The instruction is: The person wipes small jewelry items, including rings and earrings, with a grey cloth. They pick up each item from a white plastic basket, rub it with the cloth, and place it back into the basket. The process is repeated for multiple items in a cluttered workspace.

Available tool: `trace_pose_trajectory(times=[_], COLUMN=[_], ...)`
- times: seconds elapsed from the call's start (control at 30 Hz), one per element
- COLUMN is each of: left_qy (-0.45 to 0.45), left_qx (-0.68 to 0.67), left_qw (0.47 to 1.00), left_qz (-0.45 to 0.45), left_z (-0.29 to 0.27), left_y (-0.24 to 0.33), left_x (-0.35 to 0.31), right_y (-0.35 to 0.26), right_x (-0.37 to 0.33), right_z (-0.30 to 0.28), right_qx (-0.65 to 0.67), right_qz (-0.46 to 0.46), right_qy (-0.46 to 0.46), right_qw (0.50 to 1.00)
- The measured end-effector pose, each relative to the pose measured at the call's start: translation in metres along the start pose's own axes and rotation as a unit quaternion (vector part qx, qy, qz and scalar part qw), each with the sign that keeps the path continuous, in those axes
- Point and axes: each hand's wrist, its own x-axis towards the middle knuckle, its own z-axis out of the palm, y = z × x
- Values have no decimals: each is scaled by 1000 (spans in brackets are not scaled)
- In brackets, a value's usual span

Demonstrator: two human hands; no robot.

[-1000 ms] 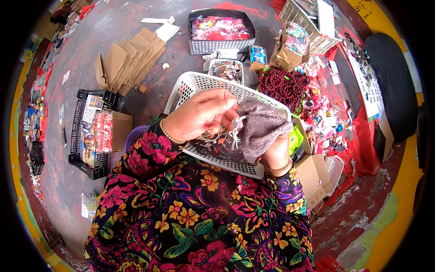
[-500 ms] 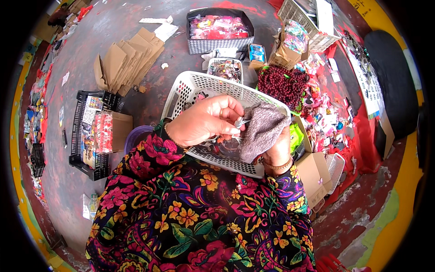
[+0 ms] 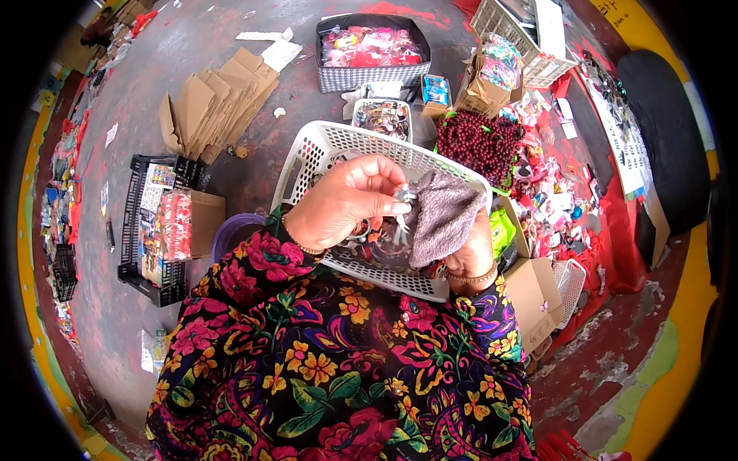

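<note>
My left hand (image 3: 346,201) is closed, its thumb and forefinger pinching a small silvery-grey trinket (image 3: 403,195) with pale strands hanging below it. The trinket's exact kind is too small to make out. Right beside it, a greyish-mauve cloth (image 3: 446,219) drapes over the fingers of my right hand (image 3: 474,250). Those fingers are mostly hidden behind the cloth, with the palm and wrist showing. Both hands are above a white perforated plastic basket (image 3: 369,281), which has assorted small trinkets in its bottom, partly covered by my hands.
Beyond the basket stand a small white tray of trinkets (image 3: 382,119) and a checked box (image 3: 373,77) of pink packets. Dark red beads (image 3: 478,150) and scattered trinkets lie right. Leftward are a black crate (image 3: 142,269), a purple tub (image 3: 231,230) and folded cardboard (image 3: 219,100).
My left hand has shifted slightly, still pinching the trinket, whose pale strands now hang more visibly. The cloth has moved up a little and lies flatter over my right hand.
</note>
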Motion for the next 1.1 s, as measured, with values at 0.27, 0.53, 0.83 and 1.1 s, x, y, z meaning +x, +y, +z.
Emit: trace_pose_trajectory(times=[0.27, 0.53, 0.83, 1.1], left_qy=[-48, -41, 52, 50], left_qx=[-99, -136, 199, 224], left_qw=[994, 989, 962, 956], left_qz=[10, 49, 179, 183], left_z=[1, 1, 3, 13], left_y=[-15, -13, -9, -16], left_x=[4, 2, 2, 3], right_y=[7, 9, 3, 21], right_x=[1, 6, -4, 0], right_z=[-8, -11, -13, -10], right_qx=[103, 71, -24, 236], right_qz=[-22, -3, 12, -10], right_qy=[-16, 66, -54, -83], right_qw=[994, 995, 998, 968])
